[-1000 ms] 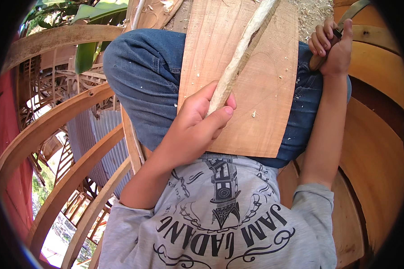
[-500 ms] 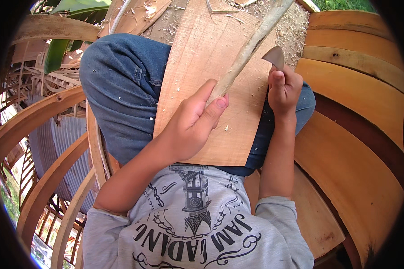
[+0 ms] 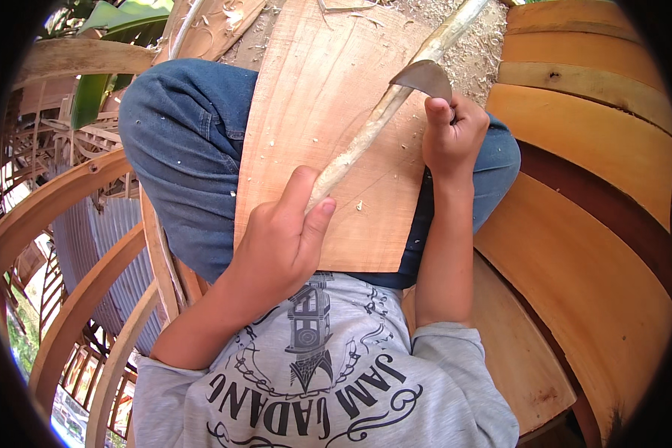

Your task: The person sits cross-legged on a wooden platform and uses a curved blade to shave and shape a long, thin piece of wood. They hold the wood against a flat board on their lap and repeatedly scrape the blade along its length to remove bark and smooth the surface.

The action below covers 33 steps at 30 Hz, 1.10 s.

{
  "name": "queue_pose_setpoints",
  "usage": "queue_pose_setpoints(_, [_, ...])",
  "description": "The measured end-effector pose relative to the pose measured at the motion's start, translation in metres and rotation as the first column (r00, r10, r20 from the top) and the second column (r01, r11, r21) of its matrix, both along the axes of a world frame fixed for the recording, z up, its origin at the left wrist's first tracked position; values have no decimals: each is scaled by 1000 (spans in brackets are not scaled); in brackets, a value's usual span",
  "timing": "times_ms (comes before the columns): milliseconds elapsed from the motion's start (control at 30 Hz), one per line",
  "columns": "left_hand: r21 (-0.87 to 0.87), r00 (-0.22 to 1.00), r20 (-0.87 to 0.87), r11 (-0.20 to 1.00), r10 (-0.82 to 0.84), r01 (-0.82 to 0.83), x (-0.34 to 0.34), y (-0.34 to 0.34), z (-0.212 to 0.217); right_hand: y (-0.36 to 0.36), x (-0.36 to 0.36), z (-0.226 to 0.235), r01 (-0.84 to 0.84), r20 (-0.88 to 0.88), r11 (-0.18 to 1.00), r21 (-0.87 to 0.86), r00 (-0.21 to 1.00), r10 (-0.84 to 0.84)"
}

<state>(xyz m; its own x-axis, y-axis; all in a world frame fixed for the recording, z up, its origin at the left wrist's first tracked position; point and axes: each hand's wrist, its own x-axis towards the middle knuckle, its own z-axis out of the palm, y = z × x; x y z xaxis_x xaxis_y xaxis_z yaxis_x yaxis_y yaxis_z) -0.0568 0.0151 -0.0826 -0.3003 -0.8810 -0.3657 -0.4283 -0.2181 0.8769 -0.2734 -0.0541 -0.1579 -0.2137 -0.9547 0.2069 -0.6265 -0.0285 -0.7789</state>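
Observation:
A long pale stick (image 3: 366, 137) slants up to the right over a wooden board (image 3: 299, 104) that lies across my lap. My left hand (image 3: 282, 231) is closed round the stick's near end. My right hand (image 3: 455, 136) grips a curved-blade knife (image 3: 428, 78), its handle hidden in the fist and the thumb up beside the blade. The dark blade lies across the stick, toward its far part. Bark looks partly scraped off along the stick, and a few small chips rest on the board.
Wood shavings (image 3: 479, 54) are strewn beyond the board. Curved wooden planks (image 3: 575, 157) rise on the right, and bent wooden ribs (image 3: 82, 187) arch on the left. A corrugated metal sheet (image 3: 116, 257) shows behind those ribs. My jeans-clad legs (image 3: 183, 149) are folded beneath the board.
My left hand has drawn the stick nearer and to the left. The knife, held apart from the stick before, has moved left and now lies across it.

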Motion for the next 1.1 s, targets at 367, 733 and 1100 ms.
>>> queue_pose_setpoints(367, [0,998,66,1000,17,-17,4,5,9,2,3,-8,39,-159,999,-5,986,-39])
queue_pose_setpoints(733, [-85,987,162,996,5,9,13,-4,1,9,7,4,-334,-224,943,-13,919,323])
queue_pose_setpoints(1100, [-57,999,52,998,6,-3,18,0,-6,11,12,18,-394,-234,919,-15,895,380])
